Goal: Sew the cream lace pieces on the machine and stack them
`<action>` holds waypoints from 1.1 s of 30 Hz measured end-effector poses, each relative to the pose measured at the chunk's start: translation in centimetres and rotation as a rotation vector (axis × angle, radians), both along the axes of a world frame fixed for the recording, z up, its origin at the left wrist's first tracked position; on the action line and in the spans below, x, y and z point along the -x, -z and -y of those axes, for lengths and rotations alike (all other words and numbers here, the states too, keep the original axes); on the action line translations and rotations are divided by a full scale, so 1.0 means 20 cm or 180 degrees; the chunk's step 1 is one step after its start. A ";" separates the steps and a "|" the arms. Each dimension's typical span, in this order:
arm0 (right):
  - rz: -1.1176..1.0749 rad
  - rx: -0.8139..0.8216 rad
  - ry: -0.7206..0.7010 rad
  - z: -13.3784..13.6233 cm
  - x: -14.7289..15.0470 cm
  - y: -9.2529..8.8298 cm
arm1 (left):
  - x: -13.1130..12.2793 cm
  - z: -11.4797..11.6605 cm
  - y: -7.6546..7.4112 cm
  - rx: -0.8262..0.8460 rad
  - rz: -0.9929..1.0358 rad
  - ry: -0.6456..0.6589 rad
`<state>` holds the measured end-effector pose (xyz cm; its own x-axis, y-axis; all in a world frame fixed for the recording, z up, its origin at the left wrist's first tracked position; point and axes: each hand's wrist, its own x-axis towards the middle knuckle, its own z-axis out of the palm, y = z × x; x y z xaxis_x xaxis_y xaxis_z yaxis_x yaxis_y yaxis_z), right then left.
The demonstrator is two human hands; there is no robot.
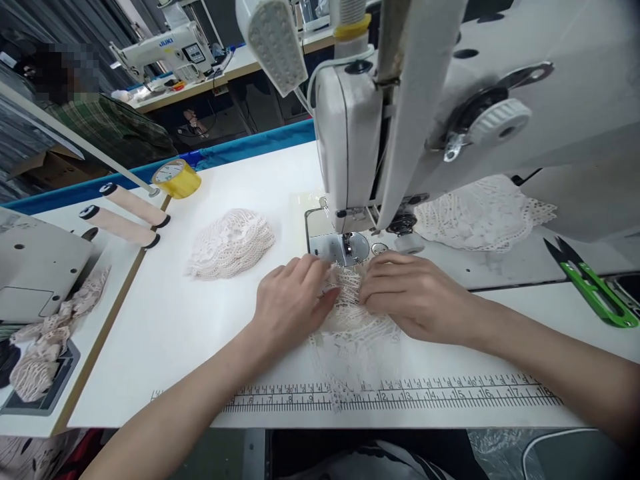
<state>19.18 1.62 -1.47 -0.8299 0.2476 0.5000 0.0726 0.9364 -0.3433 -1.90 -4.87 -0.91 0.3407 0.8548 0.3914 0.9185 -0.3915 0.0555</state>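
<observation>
Lace (367, 327) lies on the table (165, 327), far end near the presser foot (347, 247). Left hand (290, 293) and right hand (417, 293) have fingers closed on its sides. Work appears unfinished; left pile (233, 243) and right pile (480, 217) lie apart, stage unclear.

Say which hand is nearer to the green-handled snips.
Right. The right hand is on the lace, to the left of the green-handled snips; the left hand is farther away, at the lace's opposite side.
</observation>
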 end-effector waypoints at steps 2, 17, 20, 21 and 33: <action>-0.0016 0.0034 0.0012 -0.01 -0.01 0.00 | 0.01 -0.02 0.01 0.0352 0.0038 -0.0306; 0.0032 0.1351 0.1440 0.06 0.01 -0.03 | -0.03 0.02 -0.01 -0.0090 0.1335 0.0631; -0.0094 0.1536 0.1293 0.05 0.01 -0.03 | -0.05 0.03 -0.02 -0.0103 0.1356 0.0677; -0.0118 0.1464 0.1269 0.05 0.01 -0.03 | -0.05 0.03 -0.02 -0.0109 0.1312 0.0684; -0.0159 0.0663 0.0959 0.08 0.01 0.00 | -0.03 0.00 0.00 -0.0672 0.1033 0.0901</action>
<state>19.06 0.09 -1.38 -0.6800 0.5780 0.4512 0.3127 0.7852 -0.5345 -1.27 -4.81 -0.93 0.3802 0.6365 0.6711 0.7226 -0.6573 0.2140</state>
